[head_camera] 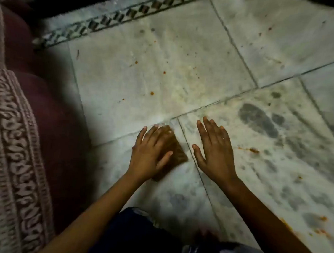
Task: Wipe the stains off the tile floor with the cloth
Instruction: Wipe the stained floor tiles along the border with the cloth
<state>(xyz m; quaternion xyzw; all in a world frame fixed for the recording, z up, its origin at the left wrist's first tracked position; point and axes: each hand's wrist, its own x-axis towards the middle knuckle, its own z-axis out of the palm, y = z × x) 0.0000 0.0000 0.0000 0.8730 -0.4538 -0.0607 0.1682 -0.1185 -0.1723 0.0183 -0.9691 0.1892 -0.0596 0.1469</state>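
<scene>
A small brown cloth [177,152] lies flat on the pale tile floor [165,72], close to a grout line. My left hand [151,150] presses down on it with straight, spread fingers and covers most of its left part. My right hand [215,148] rests flat on the bare tile just to the right of the cloth, fingers spread, holding nothing. Orange spots [152,93] dot the tile ahead of my hands. More orange smears [254,150] lie to the right. Dark grey smudges [257,119] mark the right tile.
A maroon rug with a patterned pale border [16,137] runs along the left side. A dark patterned tile strip [117,17] crosses the far floor, with a black edge behind it. My dark-clothed knees [146,237] are at the bottom.
</scene>
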